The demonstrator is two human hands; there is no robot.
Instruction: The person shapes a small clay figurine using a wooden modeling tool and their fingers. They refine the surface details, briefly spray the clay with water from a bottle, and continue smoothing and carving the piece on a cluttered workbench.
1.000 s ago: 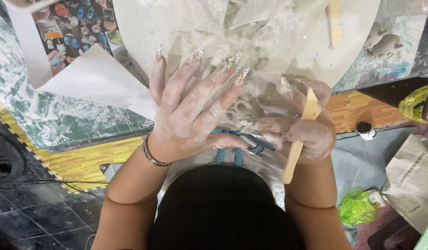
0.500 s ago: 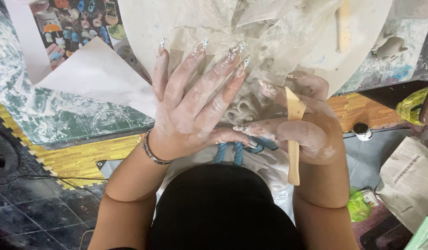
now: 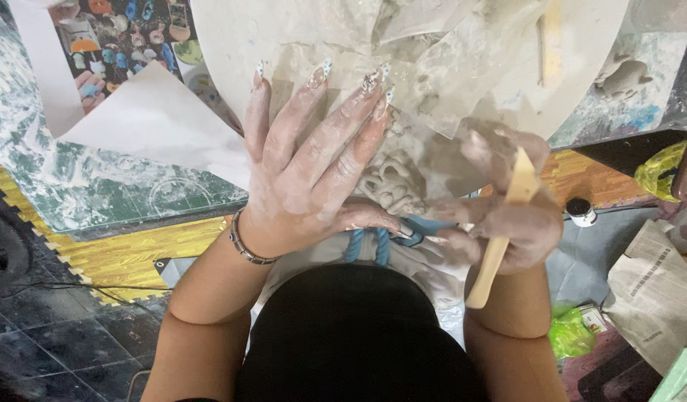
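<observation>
My left hand (image 3: 310,160) lies flat with its fingers spread on a grey clay piece (image 3: 392,182) that sits on a round whitish board (image 3: 232,45). The hand is smeared with clay and wears a bracelet. My right hand (image 3: 507,212) is closed around a wooden modelling tool (image 3: 499,238), blade end up, beside the clay's looped, coiled part. Crumpled clear plastic sheeting (image 3: 447,52) covers the clay further back.
A second wooden stick (image 3: 550,37) lies on the board at the upper right. White paper sheets (image 3: 150,126) and a picture page (image 3: 127,37) lie at left. A small dark-capped jar (image 3: 579,211), newspaper (image 3: 656,290) and green bags (image 3: 570,331) sit at right.
My left hand has slid a little forward over the clay. My right hand has turned the wooden tool more upright and brought it closer to the clay.
</observation>
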